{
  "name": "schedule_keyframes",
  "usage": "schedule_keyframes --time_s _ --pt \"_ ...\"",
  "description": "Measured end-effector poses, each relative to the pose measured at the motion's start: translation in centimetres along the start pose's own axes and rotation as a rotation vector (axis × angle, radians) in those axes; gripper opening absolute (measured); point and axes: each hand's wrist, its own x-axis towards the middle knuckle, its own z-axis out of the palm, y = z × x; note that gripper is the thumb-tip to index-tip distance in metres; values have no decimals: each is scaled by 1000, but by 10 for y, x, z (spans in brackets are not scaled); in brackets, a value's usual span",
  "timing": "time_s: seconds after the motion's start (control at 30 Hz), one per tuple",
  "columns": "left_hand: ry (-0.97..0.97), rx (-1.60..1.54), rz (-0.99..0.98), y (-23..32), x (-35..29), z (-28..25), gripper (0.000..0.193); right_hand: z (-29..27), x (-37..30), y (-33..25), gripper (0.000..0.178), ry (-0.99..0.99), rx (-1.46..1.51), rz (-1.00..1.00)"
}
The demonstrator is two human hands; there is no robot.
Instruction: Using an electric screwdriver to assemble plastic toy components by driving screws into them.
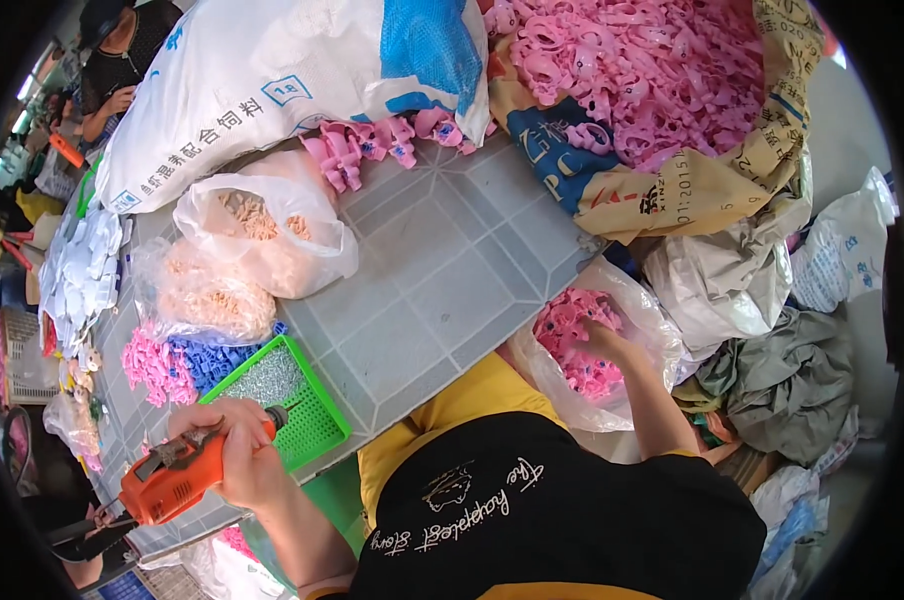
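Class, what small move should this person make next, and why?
Probably draw the right hand back from the plastic bag with one of the pink pieces: it is down among them, while the left hand grips the orange power tool beside the green basket.

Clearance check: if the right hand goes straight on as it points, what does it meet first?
Likely the pink plastic parts in the translucent plastic bag; the right hand is right at them, though contact is unclear.
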Motion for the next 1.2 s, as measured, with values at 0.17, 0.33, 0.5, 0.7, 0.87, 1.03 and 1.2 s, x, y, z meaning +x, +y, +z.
schedule_keyframes --time_s 0.17,0.33,0.5,0.7,0.87,1.03,1.2 --pt "-3 14 -11 -1 -2 -4 27 -120 -19 -160 42 -545 -105 -139" --pt "20 -6 -28 -1 -6 -1 27 -162 32 -257 31 149 406 -672" --pt "18 -21 -48 9 -16 2 27 -169 152 -300 48 790 223 -687" --pt "13 -40 -90 13 -23 -3 28 -171 199 -317 63 805 404 -803" --pt "35 -32 -96 12 -20 -4 28 -164 208 -315 63 788 345 -686" --pt "17 -52 -89 10 -19 -2 29 -166 197 -316 64 752 379 -587" --pt "-16 -81 -64 7 -19 -1 30 -164 187 -309 63 706 430 -622"
